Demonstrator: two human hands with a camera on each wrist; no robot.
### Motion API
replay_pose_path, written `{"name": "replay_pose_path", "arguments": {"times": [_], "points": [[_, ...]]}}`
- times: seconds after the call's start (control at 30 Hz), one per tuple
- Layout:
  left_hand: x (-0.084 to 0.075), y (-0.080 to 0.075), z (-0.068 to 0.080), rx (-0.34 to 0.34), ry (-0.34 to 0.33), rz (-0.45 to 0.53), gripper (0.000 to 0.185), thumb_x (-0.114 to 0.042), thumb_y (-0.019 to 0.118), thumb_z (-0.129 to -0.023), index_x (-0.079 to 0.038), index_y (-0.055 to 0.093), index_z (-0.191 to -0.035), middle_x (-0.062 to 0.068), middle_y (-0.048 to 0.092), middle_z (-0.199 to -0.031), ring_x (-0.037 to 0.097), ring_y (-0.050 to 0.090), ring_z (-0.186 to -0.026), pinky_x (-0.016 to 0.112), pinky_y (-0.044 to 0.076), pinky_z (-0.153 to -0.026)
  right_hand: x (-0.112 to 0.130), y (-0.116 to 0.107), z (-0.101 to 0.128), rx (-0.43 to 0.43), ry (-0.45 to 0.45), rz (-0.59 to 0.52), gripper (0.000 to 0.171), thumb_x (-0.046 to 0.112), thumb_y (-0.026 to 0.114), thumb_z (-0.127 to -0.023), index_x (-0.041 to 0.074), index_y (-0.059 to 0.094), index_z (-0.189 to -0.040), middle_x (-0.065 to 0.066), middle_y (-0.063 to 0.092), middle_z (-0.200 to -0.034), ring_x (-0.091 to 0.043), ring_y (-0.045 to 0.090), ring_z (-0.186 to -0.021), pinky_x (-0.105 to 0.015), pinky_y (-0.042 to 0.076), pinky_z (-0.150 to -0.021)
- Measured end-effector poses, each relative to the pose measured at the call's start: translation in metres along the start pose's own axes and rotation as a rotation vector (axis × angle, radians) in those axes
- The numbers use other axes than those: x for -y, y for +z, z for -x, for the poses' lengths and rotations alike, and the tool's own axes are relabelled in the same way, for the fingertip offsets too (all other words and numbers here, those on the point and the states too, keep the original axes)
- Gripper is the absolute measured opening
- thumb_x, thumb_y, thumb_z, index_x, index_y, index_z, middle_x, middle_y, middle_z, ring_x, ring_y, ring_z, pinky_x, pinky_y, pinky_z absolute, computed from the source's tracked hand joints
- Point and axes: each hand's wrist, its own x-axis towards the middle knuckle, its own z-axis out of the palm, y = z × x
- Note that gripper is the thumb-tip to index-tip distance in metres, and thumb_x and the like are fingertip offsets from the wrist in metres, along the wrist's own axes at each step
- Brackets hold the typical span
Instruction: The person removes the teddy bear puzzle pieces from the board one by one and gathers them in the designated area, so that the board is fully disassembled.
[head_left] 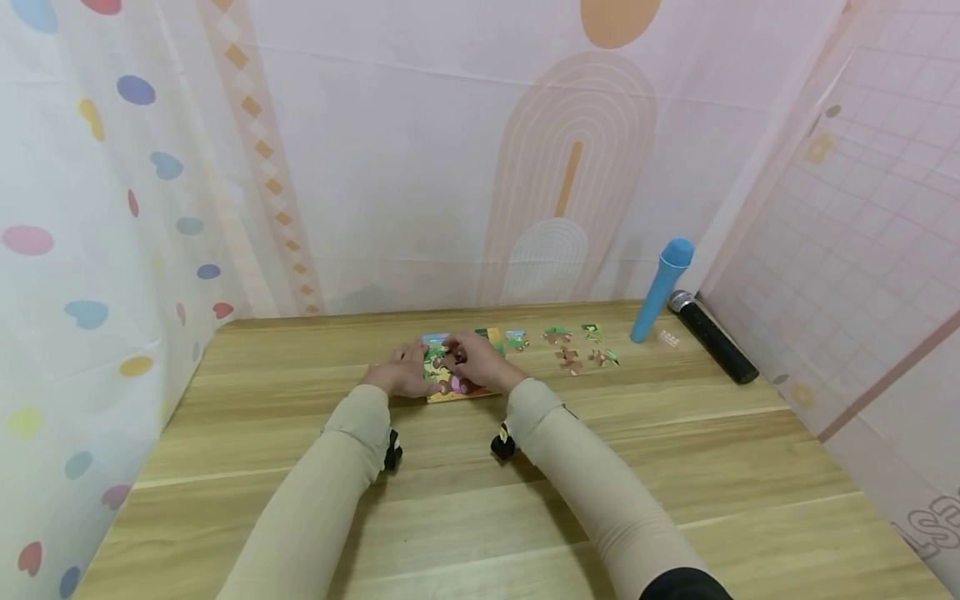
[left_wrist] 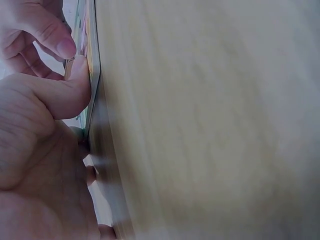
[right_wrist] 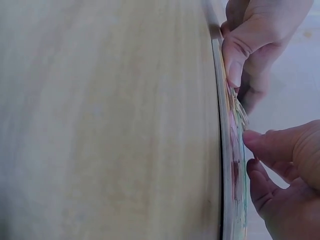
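A colourful jigsaw puzzle board (head_left: 442, 397) lies flat on the wooden table. My left hand (head_left: 405, 373) rests along its left edge, fingers stretched out and the thumb (left_wrist: 80, 70) pressing on the picture. My right hand (head_left: 483, 362) reaches over the board and pinches a brown puzzle piece (head_left: 451, 360) between thumb and fingertips. In the right wrist view this piece stands tilted against the board face, close to the left thumb (right_wrist: 234, 72). The right hand covers much of the board's right half.
Several loose puzzle pieces lie right of the board, among them a green and blue one (head_left: 517, 338) and a brown one (head_left: 569, 361). Farther right are a blue microphone (head_left: 656, 296), a black microphone (head_left: 716, 337) and a small pinkish item (head_left: 668, 337). Patterned curtains (head_left: 405, 167) hang behind the table.
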Motion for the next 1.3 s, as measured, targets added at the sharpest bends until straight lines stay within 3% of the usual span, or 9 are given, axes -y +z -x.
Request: {"name": "replay_pose_path", "arguments": {"times": [0.43,0.67,0.97,1.3], "points": [[-0.008,-0.002,0.004,0.012,0.006,-0.005,0.095,-0.053,0.054,-0.1,-0.006,0.0,-0.164,0.009,-0.013,-0.17,0.035,-0.007,-0.155,0.08,0.002,-0.109,-0.004,-0.002,0.003,-0.032,0.021,-0.01,0.041,-0.002,0.063,-0.098,0.001,0.057,-0.138,-0.013,0.063,-0.129,-0.026,0.063,-0.11,-0.035,0.056,-0.088],[-0.007,0.001,0.002,0.007,-0.019,-0.008,0.097,-0.057,0.054,-0.099,-0.008,0.0,-0.164,0.007,-0.013,-0.17,0.034,-0.007,-0.156,0.08,0.0,-0.11,-0.005,-0.005,0.005,-0.06,-0.006,0.055,0.04,-0.002,0.067,-0.096,0.001,0.06,-0.135,-0.012,0.064,-0.127,-0.024,0.063,-0.102,-0.035,0.054,-0.088],[-0.011,-0.001,0.004,0.013,-0.019,0.007,0.097,-0.057,0.055,-0.098,-0.009,0.002,-0.164,0.007,-0.013,-0.17,0.033,-0.006,-0.156,0.078,-0.001,-0.111,-0.011,-0.011,0.011,-0.078,0.021,0.054,0.039,0.0,0.067,-0.096,0.003,0.06,-0.135,-0.012,0.062,-0.131,-0.027,0.062,-0.113,-0.04,0.054,-0.093],[-0.019,-0.005,0.01,0.01,0.028,0.004,0.093,-0.05,0.054,-0.101,-0.005,0.003,-0.164,0.011,-0.011,-0.17,0.035,-0.007,-0.155,0.078,0.0,-0.111,-0.026,-0.03,0.024,-0.112,0.037,-0.011,0.045,-0.006,0.066,-0.095,-0.005,0.056,-0.138,-0.016,0.062,-0.129,-0.021,0.061,-0.094,-0.03,0.053,-0.076]]}}
